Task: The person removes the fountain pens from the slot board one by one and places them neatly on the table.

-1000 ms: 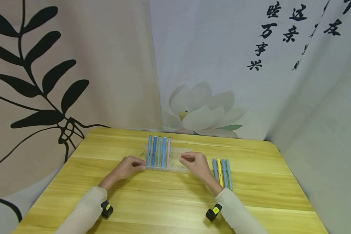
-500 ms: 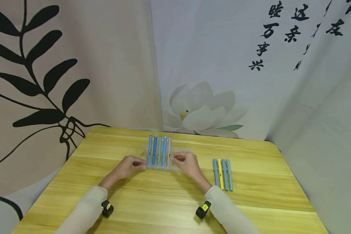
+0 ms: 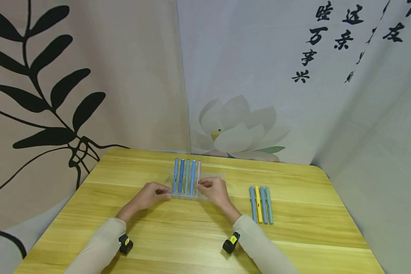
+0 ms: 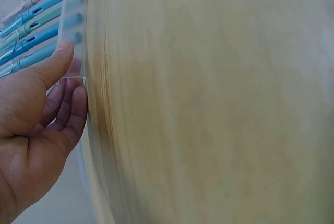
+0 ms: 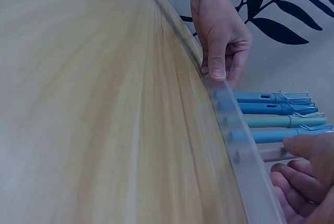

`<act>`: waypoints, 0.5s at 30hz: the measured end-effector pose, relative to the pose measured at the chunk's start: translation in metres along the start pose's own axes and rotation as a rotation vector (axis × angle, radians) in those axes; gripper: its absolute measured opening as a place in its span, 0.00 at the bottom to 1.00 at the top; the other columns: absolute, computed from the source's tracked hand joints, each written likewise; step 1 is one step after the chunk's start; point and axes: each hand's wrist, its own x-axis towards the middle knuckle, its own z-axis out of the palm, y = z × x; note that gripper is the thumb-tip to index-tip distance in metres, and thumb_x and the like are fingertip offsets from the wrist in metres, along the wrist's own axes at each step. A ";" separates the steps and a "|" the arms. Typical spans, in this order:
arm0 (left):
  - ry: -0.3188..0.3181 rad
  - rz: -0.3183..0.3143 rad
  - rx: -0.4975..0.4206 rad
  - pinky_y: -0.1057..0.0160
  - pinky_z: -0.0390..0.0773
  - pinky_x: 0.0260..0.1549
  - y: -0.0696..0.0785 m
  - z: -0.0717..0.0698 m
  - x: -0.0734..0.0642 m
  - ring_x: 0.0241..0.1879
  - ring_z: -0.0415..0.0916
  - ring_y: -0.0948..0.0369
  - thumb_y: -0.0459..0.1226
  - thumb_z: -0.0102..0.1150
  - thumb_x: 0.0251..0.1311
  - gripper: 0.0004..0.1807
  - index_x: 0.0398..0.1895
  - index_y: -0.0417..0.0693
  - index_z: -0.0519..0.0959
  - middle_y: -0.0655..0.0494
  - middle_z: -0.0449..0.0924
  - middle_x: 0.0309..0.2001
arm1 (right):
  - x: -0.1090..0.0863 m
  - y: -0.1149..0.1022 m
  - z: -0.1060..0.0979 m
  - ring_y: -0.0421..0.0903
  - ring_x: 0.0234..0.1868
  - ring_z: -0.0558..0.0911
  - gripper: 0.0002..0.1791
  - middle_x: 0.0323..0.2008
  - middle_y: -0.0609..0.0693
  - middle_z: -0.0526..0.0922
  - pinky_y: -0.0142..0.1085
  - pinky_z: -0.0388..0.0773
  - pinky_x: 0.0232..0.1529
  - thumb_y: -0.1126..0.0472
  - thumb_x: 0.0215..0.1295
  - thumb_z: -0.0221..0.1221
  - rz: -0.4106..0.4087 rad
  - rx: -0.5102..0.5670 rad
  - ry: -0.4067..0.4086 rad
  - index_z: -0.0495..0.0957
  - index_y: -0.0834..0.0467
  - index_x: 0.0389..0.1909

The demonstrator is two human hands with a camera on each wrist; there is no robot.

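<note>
A clear plastic pen stand (image 3: 184, 197) holds several pens upright in a row: blue, green and one pale pink. My left hand (image 3: 153, 196) pinches its left end, the thumb on top and fingers below in the left wrist view, where the stand's strip (image 4: 73, 23) shows close up. At the right end of the row is the pale pink pen (image 3: 199, 167). My right hand (image 3: 214, 191) pinches this pen low on its barrel. In the right wrist view, its thumb lies over the pink pen (image 5: 274, 154), beside a blue pen (image 5: 266, 136).
To the right on the wooden table (image 3: 311, 236), several more pens lie side by side, among them a yellow pen (image 3: 258, 205) and a green pen (image 3: 269, 205). Behind the table's far edge hangs a printed curtain (image 3: 243, 76).
My right hand has moved left along the stand to the pale pink pen. My left hand keeps its place at the stand's left end.
</note>
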 end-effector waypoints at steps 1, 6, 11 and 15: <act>0.000 -0.001 -0.002 0.52 0.84 0.49 0.000 0.000 0.000 0.48 0.84 0.53 0.37 0.64 0.69 0.15 0.54 0.37 0.85 0.46 0.87 0.49 | 0.000 0.000 0.000 0.44 0.36 0.89 0.10 0.37 0.52 0.91 0.34 0.85 0.35 0.57 0.66 0.69 0.001 -0.002 0.001 0.89 0.60 0.42; 0.000 0.005 -0.001 0.52 0.84 0.48 0.000 0.000 -0.001 0.48 0.84 0.53 0.38 0.63 0.70 0.16 0.54 0.37 0.85 0.46 0.87 0.50 | 0.000 -0.001 0.002 0.45 0.35 0.88 0.08 0.36 0.53 0.90 0.35 0.85 0.34 0.59 0.65 0.69 0.005 0.002 0.009 0.89 0.60 0.41; 0.003 0.006 0.002 0.53 0.84 0.49 -0.002 0.001 0.000 0.48 0.84 0.53 0.38 0.64 0.69 0.16 0.54 0.38 0.85 0.46 0.87 0.50 | 0.000 -0.001 0.003 0.44 0.36 0.88 0.08 0.36 0.53 0.90 0.36 0.86 0.35 0.60 0.65 0.69 0.018 0.004 0.011 0.89 0.60 0.40; 0.005 0.007 0.003 0.53 0.84 0.49 -0.002 0.001 0.000 0.48 0.84 0.53 0.39 0.64 0.69 0.16 0.54 0.38 0.85 0.46 0.87 0.50 | 0.000 -0.001 0.003 0.44 0.35 0.88 0.07 0.36 0.52 0.90 0.36 0.85 0.35 0.60 0.66 0.69 0.014 0.003 0.016 0.89 0.60 0.40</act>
